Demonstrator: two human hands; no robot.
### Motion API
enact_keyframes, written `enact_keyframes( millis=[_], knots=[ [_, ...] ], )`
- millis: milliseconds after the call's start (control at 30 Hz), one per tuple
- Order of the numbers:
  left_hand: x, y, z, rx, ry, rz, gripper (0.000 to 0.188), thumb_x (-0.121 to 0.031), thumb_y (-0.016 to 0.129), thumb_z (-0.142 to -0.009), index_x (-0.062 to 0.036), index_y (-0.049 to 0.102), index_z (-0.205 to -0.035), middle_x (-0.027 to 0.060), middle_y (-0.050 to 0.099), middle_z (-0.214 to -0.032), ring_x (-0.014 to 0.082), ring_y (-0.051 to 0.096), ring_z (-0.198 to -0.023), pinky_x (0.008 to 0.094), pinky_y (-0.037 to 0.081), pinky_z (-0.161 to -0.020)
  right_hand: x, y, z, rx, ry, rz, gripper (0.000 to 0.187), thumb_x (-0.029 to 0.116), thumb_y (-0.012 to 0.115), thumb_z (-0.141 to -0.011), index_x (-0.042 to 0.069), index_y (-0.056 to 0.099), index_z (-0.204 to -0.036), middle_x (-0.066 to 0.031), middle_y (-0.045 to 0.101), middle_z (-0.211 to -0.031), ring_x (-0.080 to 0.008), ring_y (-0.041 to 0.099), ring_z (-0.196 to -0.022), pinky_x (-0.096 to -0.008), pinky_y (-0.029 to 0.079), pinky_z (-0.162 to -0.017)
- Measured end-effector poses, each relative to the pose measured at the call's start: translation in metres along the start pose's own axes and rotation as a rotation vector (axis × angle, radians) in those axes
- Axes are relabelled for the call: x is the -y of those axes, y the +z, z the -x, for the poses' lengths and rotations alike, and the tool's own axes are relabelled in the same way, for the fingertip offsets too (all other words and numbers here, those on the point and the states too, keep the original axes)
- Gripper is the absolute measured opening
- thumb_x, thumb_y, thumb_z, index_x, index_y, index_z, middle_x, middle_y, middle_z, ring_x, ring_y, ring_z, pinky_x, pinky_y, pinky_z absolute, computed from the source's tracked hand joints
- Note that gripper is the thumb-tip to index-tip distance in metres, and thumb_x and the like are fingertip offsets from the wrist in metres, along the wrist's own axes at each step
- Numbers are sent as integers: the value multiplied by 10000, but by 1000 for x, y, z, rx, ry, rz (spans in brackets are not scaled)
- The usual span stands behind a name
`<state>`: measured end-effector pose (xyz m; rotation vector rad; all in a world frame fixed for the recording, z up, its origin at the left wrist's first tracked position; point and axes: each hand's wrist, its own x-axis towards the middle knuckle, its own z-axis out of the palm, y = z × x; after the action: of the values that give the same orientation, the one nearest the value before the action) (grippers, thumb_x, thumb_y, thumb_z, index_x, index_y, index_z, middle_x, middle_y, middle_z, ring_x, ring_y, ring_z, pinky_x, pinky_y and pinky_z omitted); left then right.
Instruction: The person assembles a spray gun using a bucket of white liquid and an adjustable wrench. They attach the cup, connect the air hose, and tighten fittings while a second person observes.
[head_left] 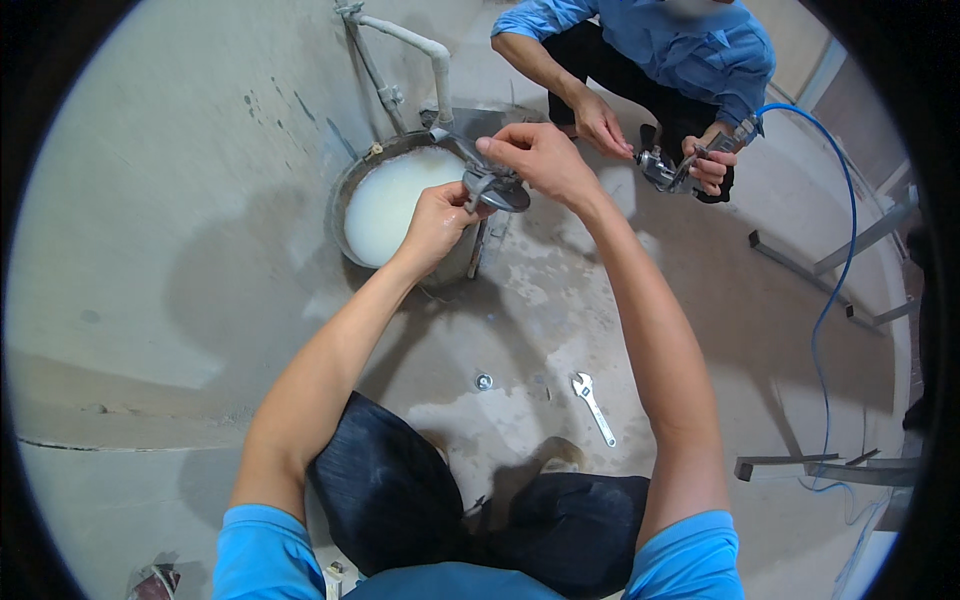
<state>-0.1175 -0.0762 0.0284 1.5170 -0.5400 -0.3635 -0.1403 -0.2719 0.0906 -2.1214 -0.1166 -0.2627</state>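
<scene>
- A dark grey metal tool [486, 184], with a smooth, flat, rounded part on its underside, is held up at the right-hand rim of a bucket [338, 222] of cloudy white liquid [390, 208]; dull light falls on its curved edge.
- A worker's left hand [440, 226], beside the bucket's rim, grips the tool from below, thumb and fingers closed around a projecting part.
- The right hand [540, 160], to the right of the bucket, bends over the tool's top, thumb extended; whether it grips cannot be told.
- The tool's upper part is hard to make out, partly covered by fingers, and its far side is hidden.
- Right of and beyond the bucket, a co-worker [650, 60], head cut off by the frame, holds a silver tool [658, 170] partly hidden by the hands.
- Nearer the wearer than the bucket, and to its right, a wrench [595, 410] lies on the floor [540, 290].
</scene>
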Motion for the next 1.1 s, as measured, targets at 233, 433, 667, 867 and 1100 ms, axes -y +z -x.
enact_keyframes(
  millis=[233,433,667,867,1100],
  knots=[
    [4,8,1,-56,-109,50,209,93,598,-862,26,721,-1016,43,713,-948,123,640,-869,285,511,-822,3,1,6,92,-18,219,569,571,687,-872,18,770,-979,-179,751,-916,-302,723,-836,-394,552,-793],
    [13,10,0,-17,-128,22,139,21,625,-892,18,718,-996,51,713,-928,123,640,-848,285,505,-794,-15,1,16,176,-143,431,668,627,721,-844,29,713,-1142,-147,728,-974,-228,690,-882,-357,535,-790],
    [44,28,10,191,-319,-82,61,-65,676,-899,-29,692,-945,55,740,-966,139,691,-926,308,529,-840,-41,-2,53,322,19,394,733,626,777,-750,-24,709,-1081,-177,715,-842,-264,701,-782,-372,534,-706],
    [76,47,18,444,-468,-187,123,-145,733,-875,-34,717,-925,18,707,-882,114,632,-805,291,513,-774,-78,10,96,366,344,79,498,478,797,-790,15,713,-951,-75,676,-749,-143,614,-638,-294,469,-568],
    [106,46,16,781,-283,-785,306,-325,783,-872,-45,740,-989,98,726,-844,223,656,-785,367,509,-751,-174,31,167,303,711,-85,390,413,817,-792,54,672,-836,-22,629,-676,-108,568,-535,-270,453,-481]
  ],
)
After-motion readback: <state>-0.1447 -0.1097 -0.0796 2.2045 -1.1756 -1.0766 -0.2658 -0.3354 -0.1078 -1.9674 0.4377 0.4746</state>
